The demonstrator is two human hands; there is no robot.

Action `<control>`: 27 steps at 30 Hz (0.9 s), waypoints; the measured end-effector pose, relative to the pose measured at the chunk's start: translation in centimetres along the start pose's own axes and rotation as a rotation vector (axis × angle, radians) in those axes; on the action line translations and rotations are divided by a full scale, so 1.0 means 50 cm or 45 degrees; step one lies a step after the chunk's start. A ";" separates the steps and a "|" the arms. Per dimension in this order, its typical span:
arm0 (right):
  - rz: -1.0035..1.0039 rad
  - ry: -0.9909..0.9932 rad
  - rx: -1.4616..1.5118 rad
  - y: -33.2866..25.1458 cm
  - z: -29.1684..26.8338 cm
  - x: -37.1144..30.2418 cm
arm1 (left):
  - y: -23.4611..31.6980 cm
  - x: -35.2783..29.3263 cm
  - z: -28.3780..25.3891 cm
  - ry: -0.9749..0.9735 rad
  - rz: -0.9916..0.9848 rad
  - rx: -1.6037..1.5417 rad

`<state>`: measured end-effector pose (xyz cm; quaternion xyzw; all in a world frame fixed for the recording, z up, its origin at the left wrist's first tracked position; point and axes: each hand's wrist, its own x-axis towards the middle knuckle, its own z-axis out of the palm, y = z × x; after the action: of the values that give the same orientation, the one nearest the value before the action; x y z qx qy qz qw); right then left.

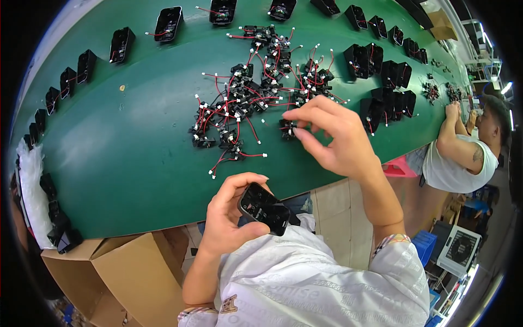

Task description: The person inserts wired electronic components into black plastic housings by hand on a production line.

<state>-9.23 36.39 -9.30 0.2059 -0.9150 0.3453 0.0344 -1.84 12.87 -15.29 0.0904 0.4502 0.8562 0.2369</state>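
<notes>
My left hand (234, 215) is closed around a small black plastic housing (265, 209), held tilted near the table's front edge with its hollow side showing. My right hand (335, 133) is raised over the table, thumb and forefinger curved in a pinch at a small black module with red wires (287, 129). The fingertips partly cover this module; whether it is lifted off the table cannot be told. Just beyond and to its left lies a loose pile of similar black modules (239, 98) with red and black wires and white connectors.
More black housings, among them one at the far edge (169, 24) and one on the right (357, 61), stand on the green table (141, 158). A cardboard box (139, 267) stands below left, near a plastic bag (35, 191). Another person (463, 147) sits at the right.
</notes>
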 end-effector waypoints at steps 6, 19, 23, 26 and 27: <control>-0.133 -0.193 -0.142 0.003 -0.009 0.000 | 0.006 0.004 0.018 0.151 -0.012 0.137; -0.022 -0.144 -0.344 0.002 0.024 -0.031 | 0.030 0.059 0.065 0.086 0.009 0.681; -0.189 0.081 -0.079 -0.007 0.118 -0.012 | 0.011 0.051 0.021 0.265 0.120 0.872; -0.249 0.269 -0.081 -0.004 0.136 -0.031 | 0.042 0.052 0.076 0.426 0.015 0.865; -0.236 0.311 -0.125 0.005 0.141 -0.040 | 0.042 0.055 0.084 0.414 -0.023 0.861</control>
<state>-6.95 32.73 -15.22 0.2441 -0.8968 0.3180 0.1872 -3.37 16.26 -11.33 0.0225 0.7399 0.6603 0.1266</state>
